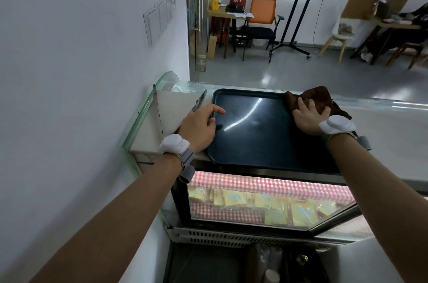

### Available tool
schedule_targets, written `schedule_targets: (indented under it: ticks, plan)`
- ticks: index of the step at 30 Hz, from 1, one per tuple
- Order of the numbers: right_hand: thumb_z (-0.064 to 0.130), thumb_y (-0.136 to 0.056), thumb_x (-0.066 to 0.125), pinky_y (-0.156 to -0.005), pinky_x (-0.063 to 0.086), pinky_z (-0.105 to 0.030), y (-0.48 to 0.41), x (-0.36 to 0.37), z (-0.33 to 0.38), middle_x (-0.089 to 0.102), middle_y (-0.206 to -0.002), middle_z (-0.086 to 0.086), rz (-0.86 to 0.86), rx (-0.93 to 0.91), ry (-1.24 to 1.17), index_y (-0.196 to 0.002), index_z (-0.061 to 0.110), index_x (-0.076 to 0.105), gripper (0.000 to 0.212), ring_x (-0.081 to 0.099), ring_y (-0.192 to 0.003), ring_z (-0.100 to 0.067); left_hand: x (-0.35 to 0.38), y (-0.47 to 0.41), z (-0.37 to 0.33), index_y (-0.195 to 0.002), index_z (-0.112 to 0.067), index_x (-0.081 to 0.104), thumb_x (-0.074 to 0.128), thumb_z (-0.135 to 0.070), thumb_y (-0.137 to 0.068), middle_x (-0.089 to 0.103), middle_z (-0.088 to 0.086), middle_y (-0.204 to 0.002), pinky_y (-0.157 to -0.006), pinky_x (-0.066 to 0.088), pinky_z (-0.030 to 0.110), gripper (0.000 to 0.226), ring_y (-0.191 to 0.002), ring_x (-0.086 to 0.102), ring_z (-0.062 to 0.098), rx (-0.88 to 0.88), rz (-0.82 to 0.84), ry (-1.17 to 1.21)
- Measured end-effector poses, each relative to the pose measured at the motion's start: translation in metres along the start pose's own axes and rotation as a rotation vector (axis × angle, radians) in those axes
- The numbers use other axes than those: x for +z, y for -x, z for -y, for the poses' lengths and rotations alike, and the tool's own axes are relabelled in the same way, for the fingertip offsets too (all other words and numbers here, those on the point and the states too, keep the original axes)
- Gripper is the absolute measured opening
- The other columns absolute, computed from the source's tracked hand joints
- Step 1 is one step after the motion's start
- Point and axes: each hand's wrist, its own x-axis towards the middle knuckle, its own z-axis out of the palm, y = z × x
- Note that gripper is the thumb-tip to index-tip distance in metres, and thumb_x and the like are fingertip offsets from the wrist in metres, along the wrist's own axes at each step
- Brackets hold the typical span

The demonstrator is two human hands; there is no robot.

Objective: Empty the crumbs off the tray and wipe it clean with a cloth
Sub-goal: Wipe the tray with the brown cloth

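tray: on worktop
left hand: released, touching left rim
right hand: flat, pressing cloth on far-right corner

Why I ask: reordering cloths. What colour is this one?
Dark brown; the cloth shows best in the head view, under the right hand.

Tongs on display case

Head camera looks forward and down (wide-angle), near tray.
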Motion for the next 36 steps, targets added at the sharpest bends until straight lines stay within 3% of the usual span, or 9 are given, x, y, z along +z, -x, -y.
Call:
schedule_targets:
  ticks: [3,6,9,15,19,29,36]
  plan:
    - [0.054,-0.085,0.013,-0.117,-0.007,-0.058,0.009,0.004,0.017,-0.002,-0.165,0.01,-0.008,-0.033,0.009,-0.154,0.044,0.004,0.07,-0.009,-0.147,-0.046,0.002,-0.001,0.0,-0.124,-0.035,0.058,0.051,-0.01,-0.095,0.048,-0.006,-0.059,-0.059,0.042,0.023,0.038,-0.056,0.05,0.01,0.004,-0.018,-0.006]
    - [0.05,-0.094,0.018,-0.115,-0.004,-0.058,0.023,0.012,0.043,-0.001,-0.165,0.012,-0.03,-0.103,0.043,-0.154,0.045,0.005,0.062,-0.005,-0.148,-0.044,0.004,-0.002,0.003,-0.128,-0.039,0.052,0.05,-0.013,-0.095,0.066,-0.002,-0.075,-0.071,0.055,0.035,0.042,-0.073,0.063,0.017,-0.013,-0.011,0.0]
    - [0.05,-0.096,0.021,-0.116,-0.003,-0.057,0.034,0.023,0.073,-0.002,-0.165,0.011,-0.031,-0.201,0.06,-0.154,0.045,0.005,0.06,-0.007,-0.148,-0.042,0.004,-0.001,0.004,-0.129,-0.04,0.048,0.049,-0.015,-0.095,0.071,0.001,-0.086,-0.079,0.057,0.042,0.043,-0.081,0.067,0.02,-0.02,0.003,-0.001]
    - [0.05,-0.098,0.023,-0.116,-0.003,-0.057,0.061,0.039,0.143,-0.002,-0.165,0.01,-0.025,-0.374,0.075,-0.155,0.043,0.006,0.06,-0.007,-0.149,-0.041,0.002,0.001,0.0,-0.129,-0.041,0.049,0.049,-0.017,-0.094,0.074,0.0,-0.106,-0.085,0.056,0.045,0.043,-0.099,0.069,0.025,-0.027,-0.013,-0.013]
    - [0.057,-0.097,0.016,-0.116,-0.005,-0.058,0.072,0.049,0.178,-0.002,-0.165,0.01,-0.009,-0.424,0.065,-0.156,0.04,0.003,0.062,-0.008,-0.149,-0.041,0.002,0.002,-0.002,-0.127,-0.038,0.054,0.047,-0.016,-0.095,0.072,0.003,-0.112,-0.08,0.056,0.045,0.039,-0.096,0.067,0.03,-0.005,-0.052,-0.054]
    - [0.049,-0.095,0.021,-0.118,-0.006,-0.054,0.075,0.047,0.166,0.0,-0.165,0.011,0.015,-0.506,0.062,-0.155,0.042,0.005,0.062,-0.007,-0.15,-0.036,0.001,-0.001,-0.007,-0.132,-0.034,0.053,0.043,-0.014,-0.092,0.071,0.009,-0.111,-0.081,0.054,0.047,0.047,-0.098,0.064,0.037,-0.03,-0.046,-0.107]
    - [0.045,-0.096,0.023,-0.119,-0.007,-0.051,0.092,0.048,0.147,-0.002,-0.165,0.013,0.025,-0.507,0.067,-0.155,0.042,0.004,0.062,-0.008,-0.151,-0.031,-0.004,0.006,-0.01,-0.139,-0.031,0.048,0.045,-0.017,-0.086,0.07,0.009,-0.115,-0.091,0.054,0.046,0.056,-0.108,0.066,0.032,-0.04,-0.009,-0.051]
